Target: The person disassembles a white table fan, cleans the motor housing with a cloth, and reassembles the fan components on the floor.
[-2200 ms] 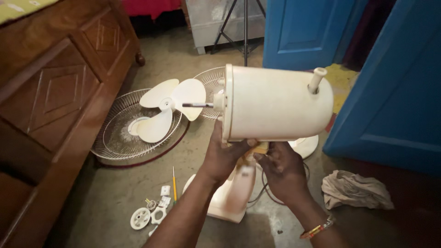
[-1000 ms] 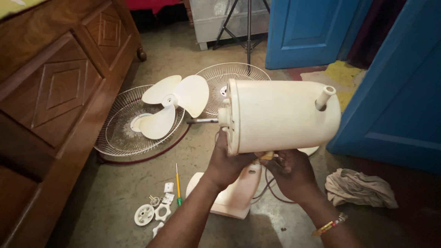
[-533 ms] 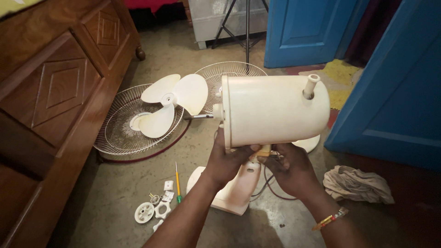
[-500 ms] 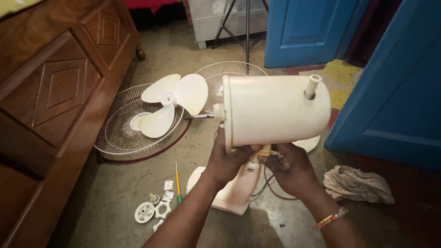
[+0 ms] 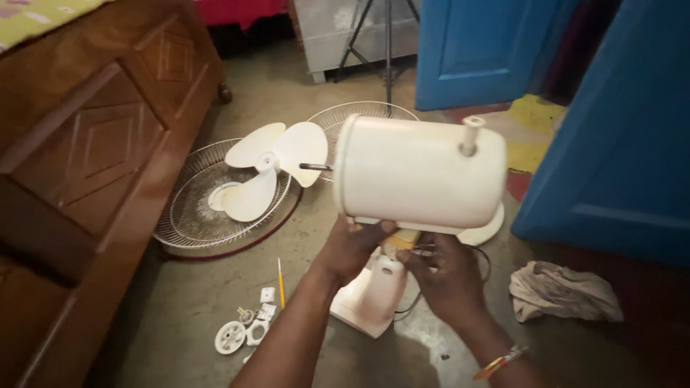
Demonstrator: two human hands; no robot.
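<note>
The cream fan motor housing [image 5: 420,174] sits up in the middle of the view, lying sideways with its bare shaft [image 5: 315,167] pointing left and a small knob [image 5: 471,134] standing up near its rear end. It rests on the fan's stand [image 5: 374,294], whose neck rises from the floor [image 5: 180,309] just beneath it. The left hand [image 5: 353,246] is clenched around the underside of the housing at its front edge, fingers curled up against the casing. The right hand [image 5: 444,276] is closed at the joint where the housing meets the neck, fingertips pinching there; exactly what it pinches is hidden. A bangle [image 5: 499,361] shows on the right wrist. A dark cord [image 5: 480,259] loops behind the right hand. Left of the shaft, a three-bladed white blade [image 5: 269,162] lies on a wire grill [image 5: 190,215] set flat on the floor, and a second grill [image 5: 363,115] lies behind the housing, partly hidden by it. Nearer, on the floor left of the forearm, lie a yellow screwdriver [image 5: 281,282] and a cluster of small white parts [image 5: 244,330]. A crumpled rag [image 5: 564,291] lies well to the right. A carved wooden bed frame [image 5: 93,158] fills the left side, blue doors [image 5: 618,122] stand at right and rear, and tripod legs [image 5: 384,43] stand at the back.
</note>
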